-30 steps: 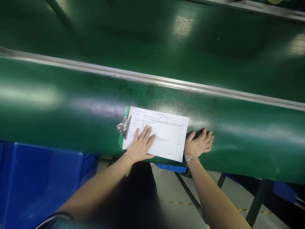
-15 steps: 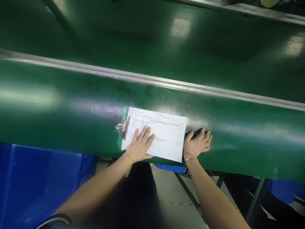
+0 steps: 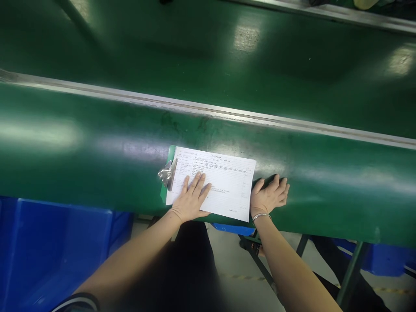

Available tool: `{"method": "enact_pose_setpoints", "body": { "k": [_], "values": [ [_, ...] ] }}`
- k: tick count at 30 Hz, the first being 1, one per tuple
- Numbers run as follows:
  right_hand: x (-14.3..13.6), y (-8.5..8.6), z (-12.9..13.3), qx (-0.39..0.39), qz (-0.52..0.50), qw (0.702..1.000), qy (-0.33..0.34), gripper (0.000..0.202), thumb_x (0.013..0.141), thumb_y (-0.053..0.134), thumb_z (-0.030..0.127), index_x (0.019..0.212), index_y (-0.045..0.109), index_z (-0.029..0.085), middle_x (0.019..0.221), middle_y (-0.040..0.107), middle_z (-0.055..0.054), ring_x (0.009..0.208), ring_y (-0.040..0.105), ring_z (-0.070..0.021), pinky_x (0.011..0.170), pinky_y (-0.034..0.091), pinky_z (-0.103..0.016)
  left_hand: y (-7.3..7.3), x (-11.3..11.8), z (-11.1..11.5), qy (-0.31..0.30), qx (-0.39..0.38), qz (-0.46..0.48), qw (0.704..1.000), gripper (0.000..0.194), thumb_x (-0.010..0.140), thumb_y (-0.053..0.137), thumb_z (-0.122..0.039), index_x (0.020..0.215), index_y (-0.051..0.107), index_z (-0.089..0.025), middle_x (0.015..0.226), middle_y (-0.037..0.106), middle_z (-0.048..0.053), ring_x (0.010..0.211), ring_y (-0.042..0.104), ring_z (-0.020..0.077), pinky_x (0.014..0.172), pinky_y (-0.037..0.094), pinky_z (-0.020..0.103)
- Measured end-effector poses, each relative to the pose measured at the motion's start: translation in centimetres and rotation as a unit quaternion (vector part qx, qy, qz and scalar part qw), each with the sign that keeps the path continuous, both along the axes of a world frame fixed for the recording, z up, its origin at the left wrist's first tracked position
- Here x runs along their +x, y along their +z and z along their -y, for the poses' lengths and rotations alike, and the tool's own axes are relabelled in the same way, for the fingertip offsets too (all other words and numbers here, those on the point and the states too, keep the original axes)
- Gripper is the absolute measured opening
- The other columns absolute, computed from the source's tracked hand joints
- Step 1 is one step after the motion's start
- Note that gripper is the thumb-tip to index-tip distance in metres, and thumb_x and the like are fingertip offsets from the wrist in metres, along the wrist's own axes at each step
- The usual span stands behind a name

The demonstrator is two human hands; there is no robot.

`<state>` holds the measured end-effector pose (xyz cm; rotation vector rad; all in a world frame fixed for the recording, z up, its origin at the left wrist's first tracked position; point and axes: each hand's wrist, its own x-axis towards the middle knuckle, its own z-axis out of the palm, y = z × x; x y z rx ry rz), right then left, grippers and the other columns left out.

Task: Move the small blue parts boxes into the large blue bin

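A green clipboard (image 3: 163,193) lies near the front edge of the green worktop, its metal clip (image 3: 167,174) at the left end. White printed sheets (image 3: 227,186) are held under the clip and cover most of the board; the print is too small to read. My left hand (image 3: 191,197) rests flat on the lower left part of the paper, fingers spread. Just past the paper's right edge, my right hand (image 3: 269,193) lies on the worktop with its fingers apart and nothing in it. A bracelet (image 3: 261,216) circles the right wrist.
A metal rail (image 3: 208,107) runs across the green worktop (image 3: 97,173), with another dark green surface (image 3: 195,52) beyond it. Blue bins (image 3: 58,251) stand below at left. Under the table at right are green legs (image 3: 352,273), another blue bin (image 3: 386,260) and someone's dark-clothed leg (image 3: 331,258).
My hands and the clipboard stay in place. Below the table at right, another person's legs have shifted and a foot now shows. A small dark object appears at the top edge.
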<state>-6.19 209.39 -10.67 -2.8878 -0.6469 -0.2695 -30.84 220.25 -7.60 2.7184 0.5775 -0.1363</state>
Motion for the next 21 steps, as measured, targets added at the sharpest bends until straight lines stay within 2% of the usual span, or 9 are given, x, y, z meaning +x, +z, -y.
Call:
{"method": "enact_pose_setpoints", "body": {
  "k": [9,16,21],
  "values": [
    [0.10,-0.01,0.11,0.007,0.002,1.000,0.008,0.058,0.091,0.042,0.044,0.143,0.039,0.018,0.149,0.038,-0.018,0.140,0.029,-0.0368,0.106,0.027,-0.062,-0.26,-0.02,0.13,0.003,0.009,0.005,1.000,0.098,0.079,0.050,-0.071,0.150,0.024,-0.009,0.157,0.011,0.027,0.146,0.003,0.0420,0.114,0.002,0.065],
    [0.12,0.17,0.10,-0.001,-0.005,1.000,0.005,0.058,0.091,0.043,0.043,0.143,0.038,0.017,0.151,0.036,-0.017,0.141,0.028,-0.0355,0.108,0.026,-0.060,-0.14,0.14,0.15,-0.020,0.019,0.019,0.999,0.091,0.085,0.038,-0.071,0.149,0.026,-0.008,0.157,0.014,0.024,0.147,0.004,0.0380,0.115,0.002,0.063],
    [0.07,0.31,0.09,0.004,-0.004,1.000,0.005,0.058,0.092,0.042,0.044,0.143,0.038,0.017,0.151,0.036,-0.018,0.141,0.027,-0.0365,0.107,0.026,-0.061,-0.22,0.06,0.20,-0.024,0.031,0.026,0.999,0.090,0.087,0.035,-0.070,0.149,0.026,-0.007,0.157,0.015,0.025,0.147,0.006,0.0387,0.115,0.002,0.063]
  ]
}}
